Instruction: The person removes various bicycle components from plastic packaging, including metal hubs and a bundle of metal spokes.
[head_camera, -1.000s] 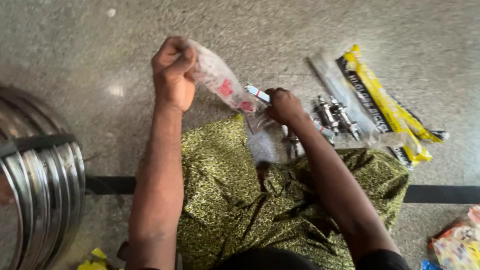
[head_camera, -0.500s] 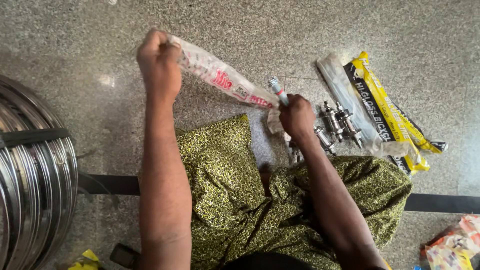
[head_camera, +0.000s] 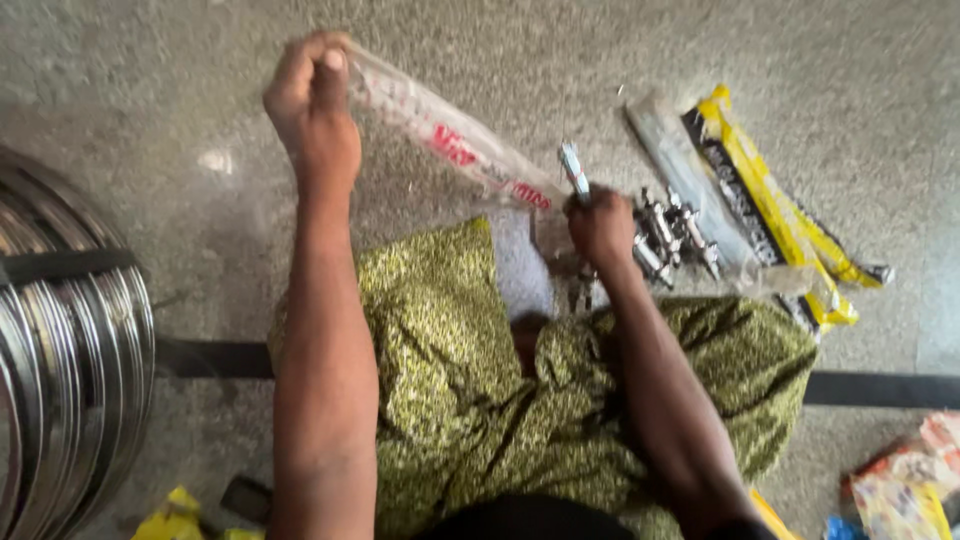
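My left hand (head_camera: 315, 110) is raised over the grey floor, pinching one end of a long clear plastic packet with red print (head_camera: 450, 145). The packet stretches down to the right to my right hand (head_camera: 600, 225), which grips its other end together with a thin shiny metal piece (head_camera: 574, 170) that sticks up from the fist. Just right of that hand lies a small heap of metal fittings (head_camera: 670, 240) on the floor. Green-and-yellow patterned cloth (head_camera: 460, 390) covers my lap below both arms.
Long clear and yellow-black packets (head_camera: 770, 200) lie on the floor at the right. A stack of shiny steel rims (head_camera: 70, 350) stands at the left edge. Coloured wrappers (head_camera: 900, 485) sit at the bottom right, yellow scraps (head_camera: 175, 515) at the bottom left. A dark stripe (head_camera: 880, 388) crosses the floor.
My left hand has lifted up and away, pulling the clear packet out straight. My right hand has stayed near the metal fittings, holding the packet's lower end.
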